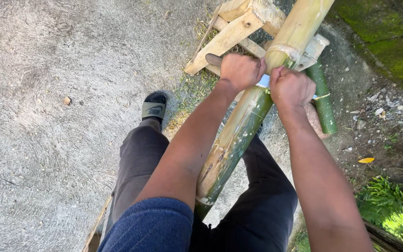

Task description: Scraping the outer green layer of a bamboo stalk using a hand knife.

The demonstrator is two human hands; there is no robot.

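**Both fists on a blade across the bamboo**

As our fingers curled shut, each fist clamped one end of a blade [263,81] laid crosswise on the bamboo pole [239,133]. Our left hand [241,71] gripped the dark handle, whose butt stuck out to the left of the knuckles; our right hand [291,87] closed over the far-right end, where a sliver of pale metal showed just past the fist. Between the two fists only a short bright strip of the blade was visible, touching the pole's upper face.

We saw the pole's long axis run from near, between our legs, up and to the right toward the far edge of the scene, so the blade sat square across it. Both hands were level along it, one on either side, neither clearly nearer.

Beyond the fists the pole rested on a rough wooden trestle [229,32]. A thinner green bamboo length [323,100] lay just right of it. Our sandalled foot [154,108] stood on the concrete ground [61,116] to the left, with mossy soil [388,42] far right.
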